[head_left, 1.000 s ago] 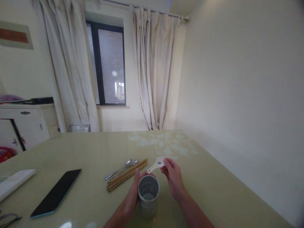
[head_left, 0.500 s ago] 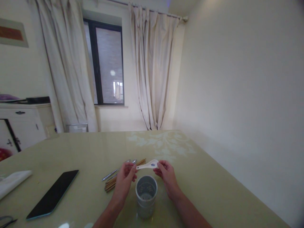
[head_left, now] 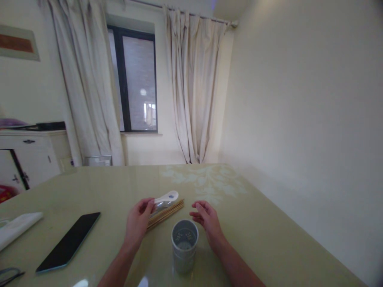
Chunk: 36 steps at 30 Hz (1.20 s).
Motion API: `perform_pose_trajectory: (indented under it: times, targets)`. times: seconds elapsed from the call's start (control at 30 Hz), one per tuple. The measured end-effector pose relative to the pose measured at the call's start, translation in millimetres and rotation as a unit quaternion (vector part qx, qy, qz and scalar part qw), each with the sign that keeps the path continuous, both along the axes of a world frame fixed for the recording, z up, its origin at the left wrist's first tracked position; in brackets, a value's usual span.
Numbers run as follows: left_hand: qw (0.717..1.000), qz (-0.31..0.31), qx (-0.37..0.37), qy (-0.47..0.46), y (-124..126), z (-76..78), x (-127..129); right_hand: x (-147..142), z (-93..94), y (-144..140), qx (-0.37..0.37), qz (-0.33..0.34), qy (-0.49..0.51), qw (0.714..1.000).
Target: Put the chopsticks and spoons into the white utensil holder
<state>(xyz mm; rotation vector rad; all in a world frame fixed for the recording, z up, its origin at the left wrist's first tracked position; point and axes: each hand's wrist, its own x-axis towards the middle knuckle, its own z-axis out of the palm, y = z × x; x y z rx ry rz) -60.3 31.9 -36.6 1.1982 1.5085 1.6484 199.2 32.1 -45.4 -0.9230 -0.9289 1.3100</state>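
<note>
My left hand (head_left: pixel 140 219) pinches the handle of a white soup spoon (head_left: pixel 170 196) with a small blue mark in its bowl. The spoon is held over metal spoons (head_left: pixel 163 205), which it partly hides. Beside these lies a bundle of wooden chopsticks (head_left: pixel 167 214), its near end covered by my left hand. My right hand (head_left: pixel 207 220) hovers right of the chopsticks with nothing in it, its fingers curled loosely and apart. Between my forearms a grey cylindrical utensil holder (head_left: pixel 184 249) with holes in its bottom stands upright; nothing is inside it.
A dark tablet (head_left: pixel 68 242) lies on the left of the greenish glossy table (head_left: pixel 254 239). Farther left are a white object (head_left: pixel 18 228) and a dark cord-like thing (head_left: pixel 10 275) at the edge of view. A wall (head_left: pixel 314 119) borders the table's right side.
My right hand has let go of the white spoon's bowl end. My left hand has carried the spoon left, over the metal spoons and chopsticks. The holder stays in place.
</note>
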Motion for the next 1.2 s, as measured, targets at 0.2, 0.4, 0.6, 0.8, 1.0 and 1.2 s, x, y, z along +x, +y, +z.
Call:
perform_pose_trajectory:
  times: [0.2, 0.4, 0.6, 0.8, 1.0, 1.2]
  targets:
    - [0.987, 0.13, -0.043, 0.082, 4.5, -10.0, -59.5, 3.4, 1.9, -0.5, 0.004, 0.019, -0.019, 1.0]
    - [0.96, 0.166, -0.116, 0.192, 5.5, -16.1, -73.2, 6.5, 0.5, 1.9, 0.009, 0.015, -0.028, 0.999]
    - [0.932, 0.173, -0.16, 0.275, 7.0, -18.9, -78.3, 7.3, 0.9, 2.0, 0.008, 0.019, -0.029, 0.999]
    - [0.923, 0.145, -0.188, 0.304, 5.3, -21.6, -81.5, 7.3, -2.3, 2.1, 0.0, 0.024, -0.029, 0.999]
    - [0.886, 0.144, -0.228, 0.378, 2.9, -21.3, -74.4, 11.1, -8.0, 7.6, -0.012, 0.014, -0.027, 0.999]
    - [0.822, 0.163, -0.117, 0.533, -1.9, -14.8, -53.6, 11.2, -10.3, 8.1, -0.011, 0.024, -0.021, 0.999]
